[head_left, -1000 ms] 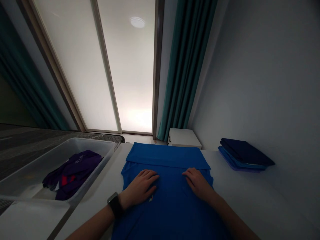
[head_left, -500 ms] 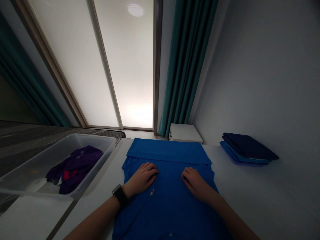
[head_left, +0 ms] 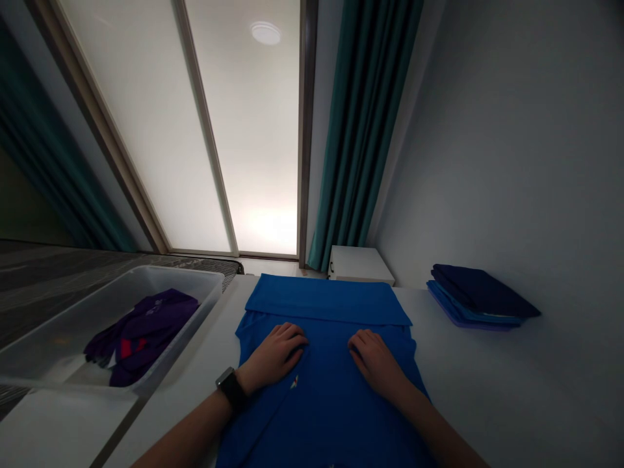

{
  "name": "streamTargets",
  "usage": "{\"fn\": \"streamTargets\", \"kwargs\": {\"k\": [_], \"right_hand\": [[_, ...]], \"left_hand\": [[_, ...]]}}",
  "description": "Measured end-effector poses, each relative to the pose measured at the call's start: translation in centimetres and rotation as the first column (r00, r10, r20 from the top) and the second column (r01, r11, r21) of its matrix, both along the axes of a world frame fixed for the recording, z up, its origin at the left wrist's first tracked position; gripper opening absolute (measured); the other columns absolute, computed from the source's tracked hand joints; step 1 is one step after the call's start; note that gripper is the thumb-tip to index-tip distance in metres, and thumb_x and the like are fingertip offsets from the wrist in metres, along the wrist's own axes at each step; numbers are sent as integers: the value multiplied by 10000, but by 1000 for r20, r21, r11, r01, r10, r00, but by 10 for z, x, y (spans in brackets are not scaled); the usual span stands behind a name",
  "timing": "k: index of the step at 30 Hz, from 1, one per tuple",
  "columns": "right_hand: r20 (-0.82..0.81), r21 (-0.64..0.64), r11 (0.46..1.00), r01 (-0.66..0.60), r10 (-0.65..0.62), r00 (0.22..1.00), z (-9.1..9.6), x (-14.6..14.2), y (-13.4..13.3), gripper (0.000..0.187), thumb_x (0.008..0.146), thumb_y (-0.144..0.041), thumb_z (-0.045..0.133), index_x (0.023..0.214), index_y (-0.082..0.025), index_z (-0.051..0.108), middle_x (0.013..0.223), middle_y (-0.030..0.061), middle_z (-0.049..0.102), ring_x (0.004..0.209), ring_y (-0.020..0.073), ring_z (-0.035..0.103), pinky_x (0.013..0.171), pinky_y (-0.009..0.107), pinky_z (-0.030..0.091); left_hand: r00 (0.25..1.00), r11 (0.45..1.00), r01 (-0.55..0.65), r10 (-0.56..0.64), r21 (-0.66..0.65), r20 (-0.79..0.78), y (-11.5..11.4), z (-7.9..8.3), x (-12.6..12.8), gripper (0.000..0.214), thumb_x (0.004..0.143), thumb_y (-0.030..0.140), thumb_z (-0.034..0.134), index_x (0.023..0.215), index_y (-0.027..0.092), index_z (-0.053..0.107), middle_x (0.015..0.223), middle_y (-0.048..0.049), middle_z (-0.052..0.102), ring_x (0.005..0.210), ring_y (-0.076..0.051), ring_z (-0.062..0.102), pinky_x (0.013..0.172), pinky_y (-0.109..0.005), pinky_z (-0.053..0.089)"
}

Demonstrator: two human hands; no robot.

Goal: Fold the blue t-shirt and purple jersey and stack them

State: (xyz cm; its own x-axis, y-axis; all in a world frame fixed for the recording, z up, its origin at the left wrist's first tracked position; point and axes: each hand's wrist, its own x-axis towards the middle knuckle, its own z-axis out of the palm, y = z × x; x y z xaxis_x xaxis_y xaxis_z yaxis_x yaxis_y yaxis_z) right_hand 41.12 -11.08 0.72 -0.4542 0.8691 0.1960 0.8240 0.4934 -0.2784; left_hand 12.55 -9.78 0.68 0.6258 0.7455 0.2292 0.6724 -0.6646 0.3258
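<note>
A blue shirt point(head_left: 336, 383) lies spread on the white table, its far end folded back in a straight band across the top. My left hand point(head_left: 277, 352) rests palm down on the shirt's left side, fingers loosely bent and apart from any grip. A dark watch is on that wrist. On the shirt's right side lies my right hand point(head_left: 374, 361), palm down too, its fingertips touching the cloth. Neither hand pinches the fabric. A small light logo shows just below my left hand. The shirt's near end runs out of view.
To the left, a clear plastic bin point(head_left: 207, 305) holds purple clothing point(head_left: 153, 331) with red parts. A stack of folded dark and blue garments point(head_left: 480, 296) sits on the table point(head_left: 487, 390) at the right, near the wall. Beyond the table's far edge stands a white cabinet point(head_left: 361, 263).
My right hand has slid slightly to the left over the shirt. My left hand stays nearly in place. The whole scene sits a little lower in view.
</note>
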Motion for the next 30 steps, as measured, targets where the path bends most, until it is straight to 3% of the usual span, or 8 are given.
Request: {"fn": "streamTargets", "kwargs": {"k": [7,11,13,15,18,21,25,30], "right_hand": [[-41,15,998,67,-67,997,-8,26,6,361,994,-283,348,1279,-215,558,1292,99,589,1215,253,532,1024,453,429],[49,-50,997,57,-54,997,-19,34,2,484,1004,-382,310,1432,-199,443,1477,90,459,1366,259,400,1136,485,299],[69,-36,998,52,-49,996,-21,39,2,484,997,-348,301,1438,-200,438,1488,80,449,1371,246,393,1143,466,278],[56,33,992,125,-127,990,-19,50,6,463,986,-300,290,1392,-208,492,1422,86,520,1311,241,456,1097,438,324],[16,128,930,344,-349,937,-15,80,17,416,971,-281,284,1217,-204,610,1193,112,638,1099,248,577,921,394,419],[23,101,854,510,-514,857,-17,110,25,338,941,-301,340,1018,-179,646,988,109,652,934,242,597,816,364,419],[54,40,838,545,-546,836,-29,129,28,277,920,-371,408,878,-202,623,868,67,634,854,225,585,742,331,392],[103,29,860,510,-510,854,-33,131,29,217,905,-380,462,828,-216,582,846,35,630,831,215,567,708,314,350]], "left_hand": [[999,999,22,-21,35,-39,-4,16,9,324,964,195,459,1263,261,567,1258,-37,600,1146,-220,550,1021,-390,414],[972,974,222,-218,39,-88,-23,35,52,464,981,314,456,1437,256,394,1414,-56,519,1284,-238,476,1108,-404,336],[944,946,319,-312,57,-107,-30,42,78,485,970,390,478,1427,248,400,1429,-70,500,1284,-246,469,1098,-392,337],[930,936,346,-334,63,-152,-30,44,100,405,960,377,497,1340,236,481,1311,-76,578,1174,-242,535,1023,-382,390],[965,979,197,-183,57,-187,-16,39,117,224,972,287,461,1157,228,573,1099,-54,631,989,-220,582,884,-367,435],[987,1000,24,-23,5,-157,1,27,122,173,977,289,456,1063,219,588,1023,-36,632,916,-206,580,828,-352,431],[986,996,-92,88,-22,-138,10,9,127,211,975,362,451,966,204,590,936,-43,639,863,-216,576,822,-379,416],[987,993,-109,102,-53,-124,8,1,130,218,990,311,396,911,203,568,883,-36,630,800,-199,568,810,-373,408]]}}
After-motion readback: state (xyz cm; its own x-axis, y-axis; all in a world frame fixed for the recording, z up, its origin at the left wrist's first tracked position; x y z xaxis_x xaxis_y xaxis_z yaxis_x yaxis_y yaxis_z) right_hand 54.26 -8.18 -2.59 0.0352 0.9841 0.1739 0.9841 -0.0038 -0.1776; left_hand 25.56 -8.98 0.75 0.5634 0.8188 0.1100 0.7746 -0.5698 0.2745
